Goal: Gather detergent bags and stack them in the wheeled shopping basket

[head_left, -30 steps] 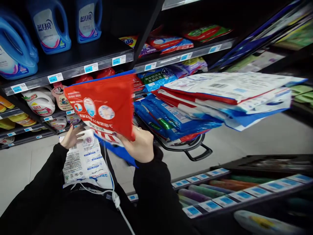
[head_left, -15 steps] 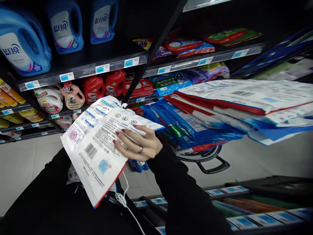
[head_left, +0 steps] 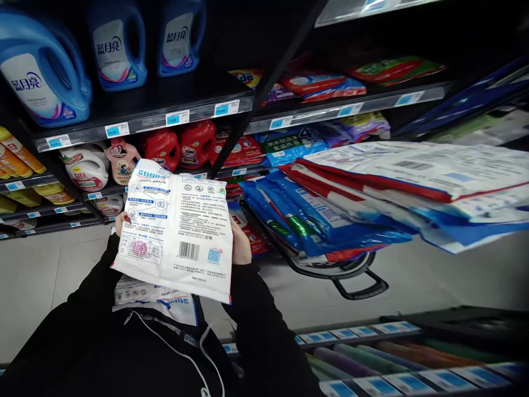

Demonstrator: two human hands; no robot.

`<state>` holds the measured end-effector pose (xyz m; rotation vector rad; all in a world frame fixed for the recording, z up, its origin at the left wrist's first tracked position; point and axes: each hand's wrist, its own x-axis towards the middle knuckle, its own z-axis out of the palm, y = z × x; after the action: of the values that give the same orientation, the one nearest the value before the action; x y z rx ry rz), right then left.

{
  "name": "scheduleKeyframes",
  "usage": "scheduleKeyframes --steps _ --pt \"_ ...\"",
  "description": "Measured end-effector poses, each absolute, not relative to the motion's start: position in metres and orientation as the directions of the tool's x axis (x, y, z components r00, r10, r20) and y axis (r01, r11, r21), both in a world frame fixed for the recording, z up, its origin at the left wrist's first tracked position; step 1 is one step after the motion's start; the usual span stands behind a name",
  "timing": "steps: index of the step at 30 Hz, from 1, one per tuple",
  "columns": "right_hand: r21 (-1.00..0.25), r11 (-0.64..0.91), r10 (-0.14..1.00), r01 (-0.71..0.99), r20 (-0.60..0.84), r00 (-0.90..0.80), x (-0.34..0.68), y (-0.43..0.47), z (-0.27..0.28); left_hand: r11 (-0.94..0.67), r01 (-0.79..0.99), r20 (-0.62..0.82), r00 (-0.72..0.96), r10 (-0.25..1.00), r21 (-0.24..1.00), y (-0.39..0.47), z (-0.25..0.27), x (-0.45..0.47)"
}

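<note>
A white laundry detergent bag [head_left: 177,234] with blue print, a barcode and a pink stamp is held up in front of me, its printed side facing me. My left hand [head_left: 123,222] grips its left edge, with one dark red nail showing and the other fingers hidden behind. At the right edge my right hand [head_left: 241,240] is closed round the bag, and most of its fingers are behind it. Below, against my body, lies a second white bag [head_left: 142,292], partly covered by the first.
To the right, a stack of white and red bags [head_left: 413,165] sits above blue packs [head_left: 314,215] in a cart with a black handle [head_left: 361,289]. Ahead, shelves hold blue bottles [head_left: 118,49] and red bottles [head_left: 198,143]. A low rack [head_left: 372,383] with price tags stands at the lower right.
My right hand has gone from lying across the bag's front to gripping its right edge. The bag has turned from a strong tilt to nearly straight. My left hand shows more now.
</note>
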<state>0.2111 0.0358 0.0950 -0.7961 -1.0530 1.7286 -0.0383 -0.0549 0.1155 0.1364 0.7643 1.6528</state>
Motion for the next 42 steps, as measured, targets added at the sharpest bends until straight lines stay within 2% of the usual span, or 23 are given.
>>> scheduleKeyframes --steps 1,3,7,13,17,24,26,29,31,34,37,38,40,42 --pt "-0.861 -0.278 0.915 -0.426 -0.103 -0.39 0.209 0.037 0.093 -0.03 -0.83 -0.315 -0.245 0.917 0.557 -0.052 0.12 -0.041" --pt "-0.809 -0.332 0.898 -0.485 -0.113 -0.426 0.205 0.039 0.092 -0.01 -0.821 -0.322 -0.235 0.917 0.571 -0.043 0.129 -0.046" --pt "-0.82 -0.31 0.892 -0.481 -0.075 -0.446 0.202 0.043 0.094 0.071 -0.791 -0.378 -0.21 0.901 0.608 -0.027 0.14 -0.053" --pt "-0.862 -0.248 0.892 -0.443 -0.025 -0.451 0.208 0.05 0.099 0.087 -0.76 -0.213 -0.069 0.975 0.645 -0.019 0.139 -0.051" --pt "-0.879 -0.228 0.894 -0.418 -0.019 -0.447 0.212 0.053 0.098 0.08 -0.746 -0.224 -0.094 0.97 0.661 -0.014 0.134 -0.051" --pt "-0.879 -0.263 0.888 -0.399 -0.059 -0.455 0.219 0.059 0.09 0.115 -0.757 -0.33 -0.139 0.934 0.644 -0.006 0.135 -0.05" --pt "-0.891 -0.241 0.9 -0.384 -0.058 -0.431 0.221 0.064 0.087 0.211 -0.755 -0.44 -0.112 0.891 0.621 -0.006 0.138 -0.049" --pt "-0.887 -0.244 0.912 -0.392 -0.073 -0.403 0.229 0.06 0.076 0.45 -0.685 -0.625 -0.01 0.781 0.573 -0.009 0.142 -0.043" --pt "-0.821 -0.308 0.909 -0.48 -0.106 -0.402 0.239 0.041 0.057 0.51 -0.647 -0.665 0.007 0.747 0.567 -0.01 0.139 -0.036" --pt "-0.645 -0.438 0.883 -0.626 -0.178 -0.435 0.257 -0.005 0.007 0.485 -0.623 -0.626 -0.012 0.779 0.614 -0.006 0.127 -0.018" --pt "-0.496 -0.54 0.842 -0.68 -0.335 -0.423 0.271 -0.045 -0.047 0.492 -0.554 -0.585 0.011 0.811 0.672 0.01 0.104 0.009" --pt "-0.458 -0.518 0.846 -0.723 -0.4 -0.352 0.275 -0.051 -0.061 0.502 -0.534 -0.58 0.027 0.814 0.68 0.018 0.093 0.021" --pt "-0.405 -0.378 0.851 -0.833 -0.507 -0.14 0.278 -0.05 -0.08 0.505 -0.508 -0.555 0.061 0.829 0.698 0.035 0.066 0.048" --pt "-0.366 -0.226 0.837 -0.903 -0.547 0.012 0.276 -0.034 -0.091 0.478 -0.491 -0.505 0.089 0.859 0.728 0.056 0.034 0.078"
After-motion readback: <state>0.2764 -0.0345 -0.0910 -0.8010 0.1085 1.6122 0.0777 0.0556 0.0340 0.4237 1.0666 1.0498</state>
